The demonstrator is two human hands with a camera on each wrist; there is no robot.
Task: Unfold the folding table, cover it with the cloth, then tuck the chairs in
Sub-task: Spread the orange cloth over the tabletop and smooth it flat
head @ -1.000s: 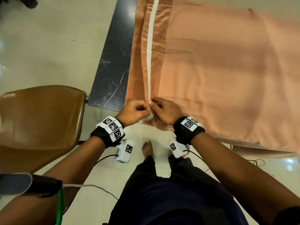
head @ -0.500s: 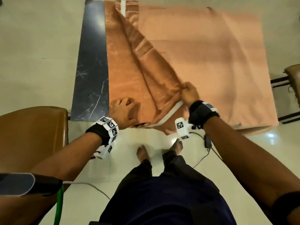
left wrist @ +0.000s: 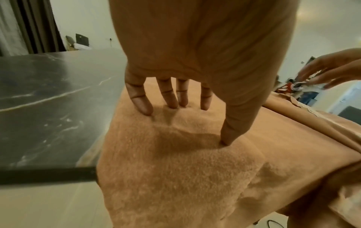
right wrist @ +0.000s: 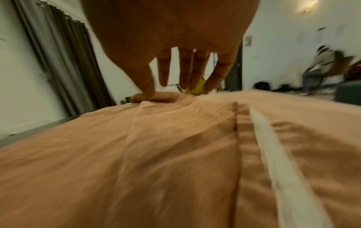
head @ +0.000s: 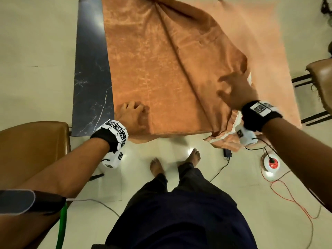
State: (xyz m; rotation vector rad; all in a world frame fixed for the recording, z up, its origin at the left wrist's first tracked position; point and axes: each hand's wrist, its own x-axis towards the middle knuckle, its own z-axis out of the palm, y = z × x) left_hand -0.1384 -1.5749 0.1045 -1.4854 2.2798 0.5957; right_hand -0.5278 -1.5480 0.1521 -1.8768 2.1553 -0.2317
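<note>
Orange cloth (head: 161, 69) short of table (head: 89, 69)'s bare left edge

The cloth (head: 161, 69) is a peach-orange fabric with a short, nappy pile like terry or fleece, matt and slightly mottled, grainy under the left hand's fingertips (left wrist: 145, 108). A smooth off-white band (right wrist: 273, 138) runs along its edge below the right hand's fingers (right wrist: 164, 72). Beside the left little finger, the table top (head: 91, 69) is dark, marble-patterned and glossy, with pale veins. The chair seat (head: 32, 150) looks like smooth brown leatherette. The floor (head: 36, 42) is pale, polished tile.
</note>
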